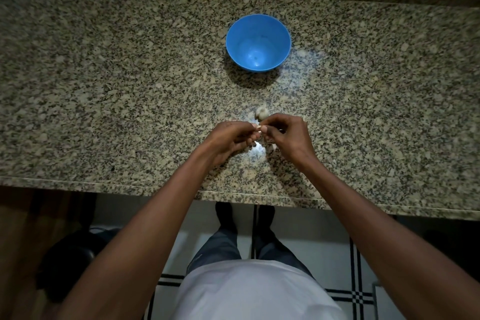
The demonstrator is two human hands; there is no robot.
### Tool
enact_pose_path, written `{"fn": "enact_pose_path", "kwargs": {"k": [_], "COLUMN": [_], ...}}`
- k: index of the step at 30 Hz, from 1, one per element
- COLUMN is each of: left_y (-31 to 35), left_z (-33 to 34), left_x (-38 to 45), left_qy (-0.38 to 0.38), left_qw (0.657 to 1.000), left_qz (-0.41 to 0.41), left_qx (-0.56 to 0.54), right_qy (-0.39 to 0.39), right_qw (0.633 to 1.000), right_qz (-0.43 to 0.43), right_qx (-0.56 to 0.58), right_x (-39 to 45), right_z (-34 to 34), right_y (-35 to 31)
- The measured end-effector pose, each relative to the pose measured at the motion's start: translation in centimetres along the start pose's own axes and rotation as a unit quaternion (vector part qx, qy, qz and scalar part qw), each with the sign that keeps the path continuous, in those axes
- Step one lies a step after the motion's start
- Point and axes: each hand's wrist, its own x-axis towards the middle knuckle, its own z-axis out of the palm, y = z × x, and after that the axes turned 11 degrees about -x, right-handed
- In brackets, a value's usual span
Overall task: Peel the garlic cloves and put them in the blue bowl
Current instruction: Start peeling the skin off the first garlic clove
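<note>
Left hand (230, 138) and right hand (288, 135) both pinch one garlic clove (259, 128) above counter (104, 86); blue bowl (258, 43) beyond, holding no cloves. Advice: nick skin with nail, peel lengthwise.

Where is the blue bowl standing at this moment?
In the head view the blue bowl stands on the granite counter, near the middle and towards the far edge, beyond both hands and the garlic piece lying just past them.

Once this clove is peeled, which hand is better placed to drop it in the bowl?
Probably the right hand: the round blue plastic bowl sits slightly to its side; both hands pinch the small pale garlic clove.
</note>
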Motion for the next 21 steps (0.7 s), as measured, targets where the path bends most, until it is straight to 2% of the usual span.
{"fn": "enact_pose_path", "kwargs": {"k": [7,13,21], "left_y": [0.2,-0.1,-1.2], "left_z": [-0.5,-0.5,0.6], "left_x": [-0.4,-0.7,-0.5], "left_qy": [-0.021,-0.024,0.068], "left_qw": [0.999,0.994,0.964], "left_qz": [-0.006,0.069,0.175], "left_qx": [-0.031,0.081,0.186], "right_qy": [-0.023,-0.046,-0.055], "right_qw": [0.991,0.978,0.982], "right_qz": [0.037,0.065,0.068], "right_qx": [0.126,0.193,0.170], "right_x": [0.2,-0.4,-0.4], "right_z": [0.1,0.1,0.7], "right_y": [-0.1,-0.3,-0.2]}}
